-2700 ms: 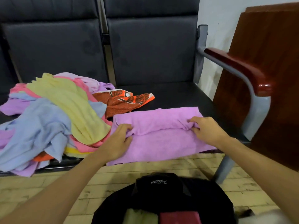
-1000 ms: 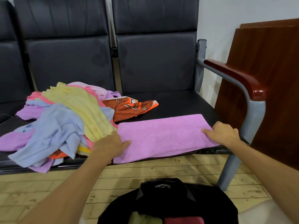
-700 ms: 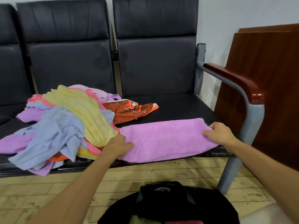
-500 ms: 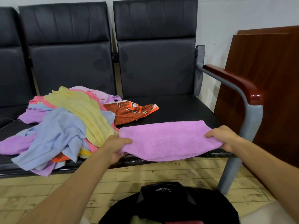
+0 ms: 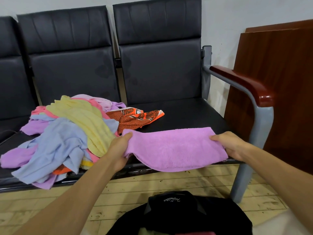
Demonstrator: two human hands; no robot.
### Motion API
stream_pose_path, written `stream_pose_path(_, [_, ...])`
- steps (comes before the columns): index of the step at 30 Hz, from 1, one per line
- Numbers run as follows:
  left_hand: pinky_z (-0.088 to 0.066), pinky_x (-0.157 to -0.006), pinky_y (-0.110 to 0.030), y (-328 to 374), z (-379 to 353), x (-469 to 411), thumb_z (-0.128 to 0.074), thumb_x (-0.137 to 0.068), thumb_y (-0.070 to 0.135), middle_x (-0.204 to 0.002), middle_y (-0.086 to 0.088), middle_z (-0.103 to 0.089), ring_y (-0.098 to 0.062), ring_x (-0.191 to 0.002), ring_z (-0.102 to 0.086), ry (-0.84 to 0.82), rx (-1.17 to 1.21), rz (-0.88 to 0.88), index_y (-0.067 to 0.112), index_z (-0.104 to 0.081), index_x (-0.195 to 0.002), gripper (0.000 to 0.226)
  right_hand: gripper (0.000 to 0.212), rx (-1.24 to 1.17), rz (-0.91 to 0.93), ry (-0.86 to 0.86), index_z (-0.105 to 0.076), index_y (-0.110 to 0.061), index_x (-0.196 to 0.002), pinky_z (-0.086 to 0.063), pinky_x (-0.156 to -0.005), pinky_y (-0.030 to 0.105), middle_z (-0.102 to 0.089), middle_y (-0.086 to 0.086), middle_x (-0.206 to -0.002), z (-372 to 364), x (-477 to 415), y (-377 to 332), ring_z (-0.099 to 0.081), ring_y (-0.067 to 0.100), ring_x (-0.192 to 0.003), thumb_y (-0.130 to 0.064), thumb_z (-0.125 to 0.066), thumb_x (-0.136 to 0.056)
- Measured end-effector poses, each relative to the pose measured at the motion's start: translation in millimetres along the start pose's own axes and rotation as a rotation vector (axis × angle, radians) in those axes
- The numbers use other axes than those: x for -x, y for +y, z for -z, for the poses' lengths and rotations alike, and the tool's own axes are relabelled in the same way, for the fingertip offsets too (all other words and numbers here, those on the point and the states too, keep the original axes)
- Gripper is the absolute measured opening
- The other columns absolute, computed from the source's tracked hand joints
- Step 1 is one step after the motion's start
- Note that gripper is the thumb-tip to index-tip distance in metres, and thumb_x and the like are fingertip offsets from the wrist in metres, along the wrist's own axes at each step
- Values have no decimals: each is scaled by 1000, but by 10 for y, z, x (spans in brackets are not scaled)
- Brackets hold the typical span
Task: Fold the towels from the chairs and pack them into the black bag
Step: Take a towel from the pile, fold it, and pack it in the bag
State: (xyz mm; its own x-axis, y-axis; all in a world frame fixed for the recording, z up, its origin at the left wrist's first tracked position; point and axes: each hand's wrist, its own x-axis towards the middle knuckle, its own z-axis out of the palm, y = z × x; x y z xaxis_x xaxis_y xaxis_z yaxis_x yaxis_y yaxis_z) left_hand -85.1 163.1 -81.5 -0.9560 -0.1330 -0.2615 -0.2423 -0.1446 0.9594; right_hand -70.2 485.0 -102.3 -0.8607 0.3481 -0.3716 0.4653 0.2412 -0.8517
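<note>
Black chairs [image 5: 157,68], pink towel [image 5: 174,148], wooden floor [image 5: 169,182], white wall [image 5: 223,22]

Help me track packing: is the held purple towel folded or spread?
Folded: the purple towel is a narrow layered strip, left hand and right hand gripping its ends.

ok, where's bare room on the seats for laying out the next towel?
Right seat: bare patch between the orange cloth, the armrest and the purple towel gripped by left hand and right hand. Middle seat is buried under the towel pile.
</note>
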Motion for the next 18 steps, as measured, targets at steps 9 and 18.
stream_pose_path(9, [-45, -74, -26, 301, -910, 76, -45, -100, 31, -90, -2, -52, -16, -79, -52, -79, -91, -27, 13, -46, -111, 21, 23, -146, 34, 64, -66, -4, -91, -51, -79, 39, -67, 20, -98, -116, -64, -6, -65, 34, -91, -14, -47, -95])
stream_pose_path(18, [-47, -95, -40, 41, -1769, 123, -45, -86, 55, -92, -18, -65, -34, -97, -62, -138, -557, -116, 18, -64, -80, 42, 41, -420, -18, -78, -48, -9, -54, -30, -46, 26, -39, 4, -50, 45, -81, 117, -37, 14, -43, -5, -45, -94])
